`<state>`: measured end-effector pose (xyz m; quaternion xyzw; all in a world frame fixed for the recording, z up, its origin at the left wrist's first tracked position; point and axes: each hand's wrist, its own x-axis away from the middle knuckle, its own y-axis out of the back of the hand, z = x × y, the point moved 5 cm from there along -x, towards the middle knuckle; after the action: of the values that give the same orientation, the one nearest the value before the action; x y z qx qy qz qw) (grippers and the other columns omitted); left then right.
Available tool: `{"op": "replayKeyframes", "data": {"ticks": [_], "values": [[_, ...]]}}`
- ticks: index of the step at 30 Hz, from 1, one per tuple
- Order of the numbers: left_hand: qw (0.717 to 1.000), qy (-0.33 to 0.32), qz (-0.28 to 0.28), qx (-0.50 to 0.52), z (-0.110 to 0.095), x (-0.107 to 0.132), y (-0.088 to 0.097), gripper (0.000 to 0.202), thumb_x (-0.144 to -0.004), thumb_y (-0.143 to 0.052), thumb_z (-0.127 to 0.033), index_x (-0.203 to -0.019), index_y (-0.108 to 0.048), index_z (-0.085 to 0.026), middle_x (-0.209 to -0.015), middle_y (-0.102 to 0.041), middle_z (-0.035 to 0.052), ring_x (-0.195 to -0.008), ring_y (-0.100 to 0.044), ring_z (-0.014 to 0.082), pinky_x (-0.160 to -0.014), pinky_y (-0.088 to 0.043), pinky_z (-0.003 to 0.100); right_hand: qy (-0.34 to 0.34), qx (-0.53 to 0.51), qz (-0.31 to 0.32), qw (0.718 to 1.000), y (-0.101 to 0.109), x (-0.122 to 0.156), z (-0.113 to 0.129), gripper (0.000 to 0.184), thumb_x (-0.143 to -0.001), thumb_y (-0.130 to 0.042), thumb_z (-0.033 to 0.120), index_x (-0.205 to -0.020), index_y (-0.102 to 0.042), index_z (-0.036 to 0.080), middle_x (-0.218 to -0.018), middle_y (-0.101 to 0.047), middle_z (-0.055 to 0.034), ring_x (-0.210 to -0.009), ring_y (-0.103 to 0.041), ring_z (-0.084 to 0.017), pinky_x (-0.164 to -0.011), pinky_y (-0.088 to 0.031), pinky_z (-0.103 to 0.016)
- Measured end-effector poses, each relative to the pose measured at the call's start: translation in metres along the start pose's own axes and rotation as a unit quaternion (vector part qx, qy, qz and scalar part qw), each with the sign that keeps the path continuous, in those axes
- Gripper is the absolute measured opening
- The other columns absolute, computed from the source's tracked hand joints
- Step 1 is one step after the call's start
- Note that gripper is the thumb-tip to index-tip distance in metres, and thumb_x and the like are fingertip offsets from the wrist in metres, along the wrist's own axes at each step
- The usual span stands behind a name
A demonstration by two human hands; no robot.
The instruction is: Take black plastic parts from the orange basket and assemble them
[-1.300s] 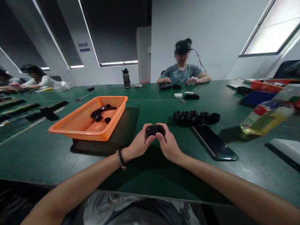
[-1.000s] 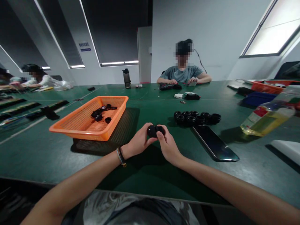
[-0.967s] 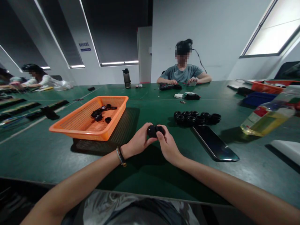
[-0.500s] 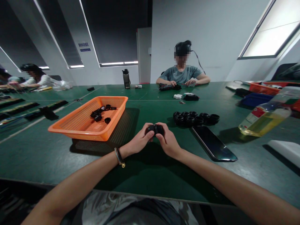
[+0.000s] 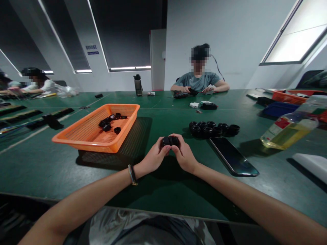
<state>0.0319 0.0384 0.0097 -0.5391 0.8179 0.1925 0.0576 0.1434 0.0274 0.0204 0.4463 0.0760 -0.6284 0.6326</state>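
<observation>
Just above the table in front of me, my left hand (image 5: 155, 154) and my right hand (image 5: 187, 154) meet around a glossy black rounded part (image 5: 170, 141). A groove divides it across the middle; whether it is one piece or two pressed together I cannot tell. Both hands are closed on it, thumbs on the near side, and most other fingers are hidden behind. Similar black ring-shaped parts (image 5: 207, 131) stand in a tight group to the right. Left of my hands, an orange plastic basket (image 5: 96, 147) holds several small black pieces (image 5: 106, 128).
A phone (image 5: 233, 157) lies right of my hands, with a bottle of yellow liquid (image 5: 287, 131) beyond it. A white object (image 5: 311, 166) sits at the right edge. Across the green table (image 5: 163, 105) a person (image 5: 198, 80) handles dark items; a dark water bottle (image 5: 138, 85) stands far off.
My left hand and wrist have turned slightly, and the black part between my hands has rotated a little. The basket and the grouped rings stay where they were.
</observation>
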Motion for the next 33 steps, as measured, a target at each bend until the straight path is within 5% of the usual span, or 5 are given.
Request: {"op": "replayKeyframes", "data": {"ticks": [12, 28, 33], "values": [[0.985, -0.102, 0.0, -0.139, -0.013, 0.0, 0.007, 0.037, -0.083, -0.04, -0.047, -0.102, -0.042, -0.015, -0.094, -0.052, 0.007, -0.086, -0.05, 0.0189, -0.079, -0.041, 0.031, -0.11, -0.081, -0.035, 0.99, -0.005, 0.007, 0.003, 0.042, -0.084, -0.031, 0.055, -0.097, -0.044, 0.018, -0.078, -0.06, -0.0054, -0.069, -0.058, -0.019, -0.06, -0.045, -0.03], [0.944, -0.148, 0.053, -0.291, -0.008, -0.01, 0.015, 0.035, -0.078, -0.054, -0.034, -0.104, -0.042, -0.014, -0.101, -0.051, 0.0102, -0.093, -0.05, 0.0218, -0.083, -0.042, 0.037, -0.219, -0.196, -0.033, 0.955, -0.022, 0.014, -0.011, 0.042, -0.083, -0.034, 0.055, -0.096, -0.049, 0.017, -0.085, -0.058, -0.007, -0.081, -0.057, -0.019, -0.066, -0.047, -0.031], [0.957, -0.114, 0.057, -0.26, -0.01, -0.011, 0.016, 0.034, -0.078, -0.053, -0.033, -0.104, -0.041, -0.015, -0.099, -0.05, 0.0083, -0.091, -0.049, 0.0205, -0.083, -0.041, 0.036, -0.2, -0.17, -0.048, 0.964, -0.019, 0.011, -0.01, 0.039, -0.085, -0.032, 0.053, -0.093, -0.05, 0.018, -0.078, -0.057, -0.0045, -0.072, -0.056, -0.017, -0.06, -0.047, -0.029]]}}
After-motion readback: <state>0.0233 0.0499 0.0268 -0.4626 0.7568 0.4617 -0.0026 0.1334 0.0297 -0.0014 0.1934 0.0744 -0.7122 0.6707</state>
